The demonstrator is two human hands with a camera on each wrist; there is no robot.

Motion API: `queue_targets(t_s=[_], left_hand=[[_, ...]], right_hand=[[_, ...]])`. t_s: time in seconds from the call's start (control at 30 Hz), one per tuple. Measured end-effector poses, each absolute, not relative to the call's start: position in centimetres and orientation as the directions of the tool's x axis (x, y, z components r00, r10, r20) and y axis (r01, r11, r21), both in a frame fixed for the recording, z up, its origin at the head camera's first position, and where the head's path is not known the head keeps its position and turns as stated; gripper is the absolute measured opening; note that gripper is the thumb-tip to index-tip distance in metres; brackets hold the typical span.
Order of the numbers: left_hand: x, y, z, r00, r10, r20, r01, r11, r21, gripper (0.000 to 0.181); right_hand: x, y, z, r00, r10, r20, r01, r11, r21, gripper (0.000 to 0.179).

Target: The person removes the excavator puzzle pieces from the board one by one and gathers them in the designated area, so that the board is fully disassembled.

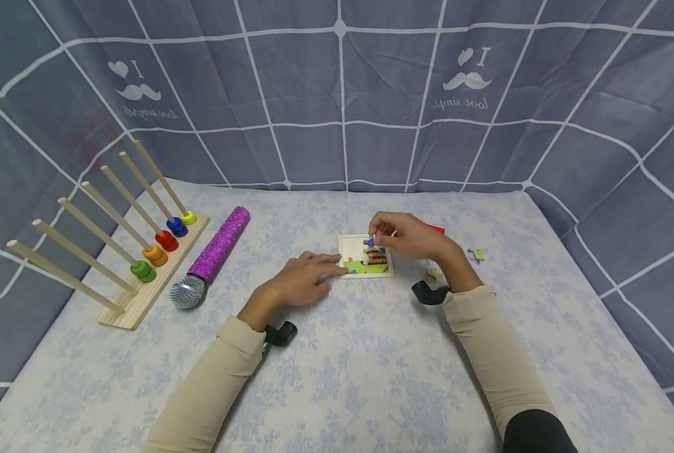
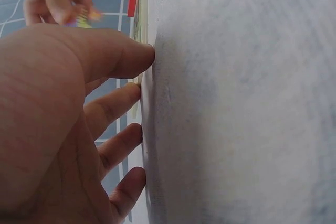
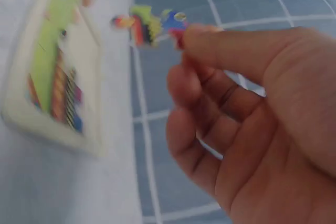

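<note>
A small jigsaw tray (image 1: 351,248) with a pale rim lies on the table, partly filled with bright pieces along its near and right parts. My left hand (image 1: 302,280) rests at its left side, fingers extended, with fingertips at the rim and on the tabletop. Above the tray's far right corner, my right hand (image 1: 407,234) pinches a colourful jigsaw piece (image 3: 144,24) between thumb and fingertips. In the right wrist view the piece is held off the tray, showing blue, green, red and orange parts.
Loose jigsaw pieces (image 1: 475,254) lie right of the tray, some partly behind the right wrist, near a red object (image 1: 436,229). At left are a purple glitter microphone (image 1: 220,245) and a wooden peg stand (image 1: 167,270) with coloured rings. A grid-patterned curtain (image 1: 382,94) borders the table.
</note>
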State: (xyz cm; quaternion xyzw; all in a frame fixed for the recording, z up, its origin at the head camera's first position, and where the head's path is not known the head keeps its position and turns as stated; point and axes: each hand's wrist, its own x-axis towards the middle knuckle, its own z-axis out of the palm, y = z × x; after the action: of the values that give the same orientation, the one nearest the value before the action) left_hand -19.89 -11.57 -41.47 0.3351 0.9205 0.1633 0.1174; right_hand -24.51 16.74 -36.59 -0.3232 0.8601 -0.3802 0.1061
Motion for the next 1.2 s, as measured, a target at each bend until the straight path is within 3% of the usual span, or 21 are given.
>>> queue_targets(t_s=[0.2, 0.33, 0.47, 0.87, 1.2], left_hand=[[-19.8, -11.6, -41.4, -0.754, 0.649, -0.102, 0.569, 0.723, 0.393, 0.046], [-19.9, -11.5, -41.4, -0.751, 0.654, -0.092, 0.576, 0.716, 0.394, 0.046], [-20.0, -11.5, -41.3, -0.752, 0.652, -0.096, 0.574, 0.72, 0.39, 0.047], [-19.7, -11.6, -41.4, -0.755, 0.647, -0.103, 0.558, 0.717, 0.416, 0.047], [-19.7, -11.5, -41.2, -0.753, 0.65, -0.104, 0.558, 0.714, 0.422, 0.047]], right_hand=[[-23.3, 22.5, -36.2, -0.828, -0.559, -0.039, -0.32, 0.528, -0.787, 0.006], [-22.0, 27.0, -37.2, -0.85, -0.506, -0.147, -0.235, 0.613, -0.754, 0.005], [-20.9, 29.7, -38.3, -0.877, -0.454, -0.155, -0.219, 0.665, -0.714, 0.008], [-21.0, 30.3, -40.0, -0.93, -0.348, -0.121, -0.222, 0.791, -0.57, 0.021], [-20.9, 29.5, -39.5, -0.932, -0.352, -0.088, -0.273, 0.84, -0.469, 0.024]])
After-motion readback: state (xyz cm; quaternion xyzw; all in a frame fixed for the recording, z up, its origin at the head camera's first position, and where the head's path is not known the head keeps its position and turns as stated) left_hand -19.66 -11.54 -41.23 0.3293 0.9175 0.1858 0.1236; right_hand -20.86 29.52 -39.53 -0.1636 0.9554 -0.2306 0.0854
